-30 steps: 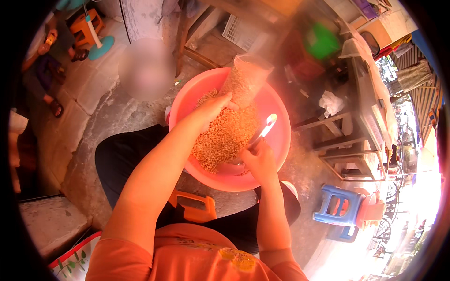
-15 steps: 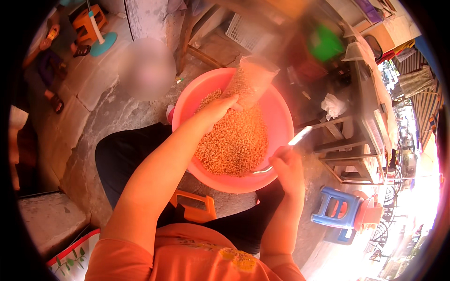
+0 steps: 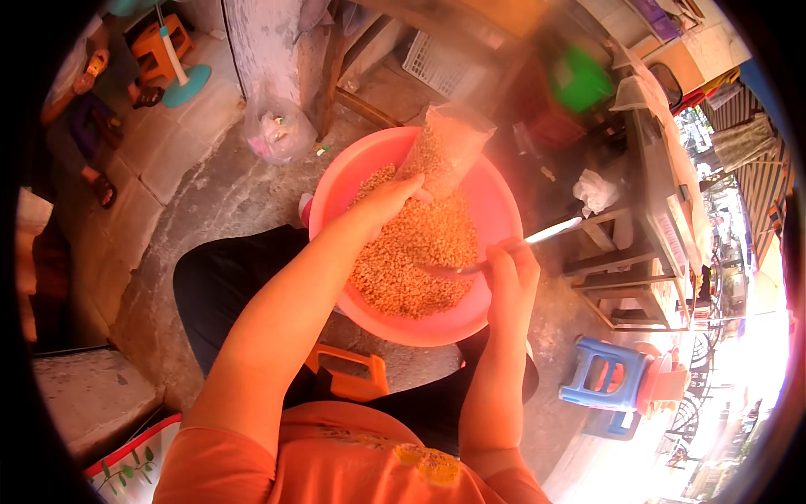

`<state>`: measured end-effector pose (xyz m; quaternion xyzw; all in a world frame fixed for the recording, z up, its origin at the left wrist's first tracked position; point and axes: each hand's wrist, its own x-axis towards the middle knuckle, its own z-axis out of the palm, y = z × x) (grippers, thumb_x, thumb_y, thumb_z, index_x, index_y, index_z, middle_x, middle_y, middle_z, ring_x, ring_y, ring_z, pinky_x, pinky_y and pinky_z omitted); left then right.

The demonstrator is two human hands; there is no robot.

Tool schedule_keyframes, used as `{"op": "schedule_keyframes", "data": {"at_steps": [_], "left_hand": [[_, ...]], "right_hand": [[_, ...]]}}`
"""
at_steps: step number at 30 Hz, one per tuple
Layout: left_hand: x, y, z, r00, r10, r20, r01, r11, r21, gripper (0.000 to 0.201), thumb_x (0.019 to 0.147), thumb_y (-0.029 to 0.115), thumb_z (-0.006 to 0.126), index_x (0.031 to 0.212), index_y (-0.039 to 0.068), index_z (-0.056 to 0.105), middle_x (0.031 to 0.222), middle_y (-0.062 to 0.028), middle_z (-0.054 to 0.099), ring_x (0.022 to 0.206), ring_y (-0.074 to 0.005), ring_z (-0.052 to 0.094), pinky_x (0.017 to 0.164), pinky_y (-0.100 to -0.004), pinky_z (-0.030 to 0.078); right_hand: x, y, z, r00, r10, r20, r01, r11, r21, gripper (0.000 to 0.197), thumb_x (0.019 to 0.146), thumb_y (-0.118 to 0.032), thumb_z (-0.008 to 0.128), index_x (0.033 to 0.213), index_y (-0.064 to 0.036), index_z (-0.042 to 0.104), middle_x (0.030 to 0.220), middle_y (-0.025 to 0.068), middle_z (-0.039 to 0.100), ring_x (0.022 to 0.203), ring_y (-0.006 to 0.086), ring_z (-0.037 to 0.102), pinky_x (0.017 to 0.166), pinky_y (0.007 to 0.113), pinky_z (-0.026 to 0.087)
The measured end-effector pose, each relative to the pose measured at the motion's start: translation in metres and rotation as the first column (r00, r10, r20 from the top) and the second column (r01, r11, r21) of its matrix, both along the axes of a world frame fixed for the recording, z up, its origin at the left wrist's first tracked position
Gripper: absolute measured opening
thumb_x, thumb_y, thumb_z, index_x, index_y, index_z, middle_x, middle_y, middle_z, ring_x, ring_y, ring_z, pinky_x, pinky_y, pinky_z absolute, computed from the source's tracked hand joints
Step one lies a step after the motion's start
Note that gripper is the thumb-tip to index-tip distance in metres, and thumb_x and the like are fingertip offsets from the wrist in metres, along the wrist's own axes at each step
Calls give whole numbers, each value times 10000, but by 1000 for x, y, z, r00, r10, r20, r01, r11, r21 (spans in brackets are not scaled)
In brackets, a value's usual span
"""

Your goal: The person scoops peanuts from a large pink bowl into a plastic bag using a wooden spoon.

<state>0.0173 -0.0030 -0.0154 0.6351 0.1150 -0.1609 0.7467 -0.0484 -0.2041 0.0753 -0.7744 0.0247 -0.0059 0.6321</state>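
Spoon (image 3: 457, 271) is swinging inward from the basin's right rim (image 3: 508, 206), right hand (image 3: 512, 267) gripping it; left hand (image 3: 396, 198) is clasping, likely steadying, the bag (image 3: 449, 147).

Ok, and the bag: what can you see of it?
The bag is see-through, apparently plastic, with tan grains inside, mostly lower down, and a wide top. It leans to the upper right over the pink basin, its top past the far rim. The left hand holds it near the bottom; whether its base touches the heap below is unclear.
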Motion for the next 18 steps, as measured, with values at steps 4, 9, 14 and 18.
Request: {"op": "schedule_keyframes", "data": {"at_steps": [4, 9, 14, 18], "left_hand": [[1, 2, -7, 1000, -5, 3, 5, 998, -63, 488, 926, 474, 451, 978, 51, 689, 1127, -98, 608, 1053, -182, 536, 931, -322, 389], [2, -3, -6, 997, -5, 78, 10, 998, -66, 505, 924, 479, 457, 979, 29, 680, 1133, -107, 606, 1053, -184, 543, 930, -323, 397], [3, -2, -8, 996, 8, 85, -8, 1000, -4, 516, 920, 494, 453, 992, 37, 680, 1158, -102, 596, 1098, -187, 517, 961, -321, 364], [-2, 0, 0, 998, -10, 55, 11, 1000, -19, 515, 913, 508, 456, 997, 53, 683, 1180, -102, 587, 1158, -193, 479, 997, -321, 320]], "right_hand": [[-21, 19, -16, 974, 196, -111, -205, 975, -81, 152, 773, -118, 609, 790, 32, 591, 637, 67, 592, 598, 123, 563, 557, 275, 442], [-13, 36, -47, 955, 203, -215, -249, 945, -213, 206, 760, -138, 623, 792, 60, 576, 599, 102, 595, 548, 151, 588, 502, 287, 452], [-2, 38, -26, 1000, 6, -18, -7, 1000, -29, 115, 811, -94, 547, 771, 13, 561, 594, 69, 563, 493, 119, 512, 478, 231, 376], [-2, 22, -7, 994, -23, 105, 5, 985, 173, 124, 805, -109, 541, 730, -10, 542, 545, 15, 474, 480, 88, 438, 473, 217, 315]]}}
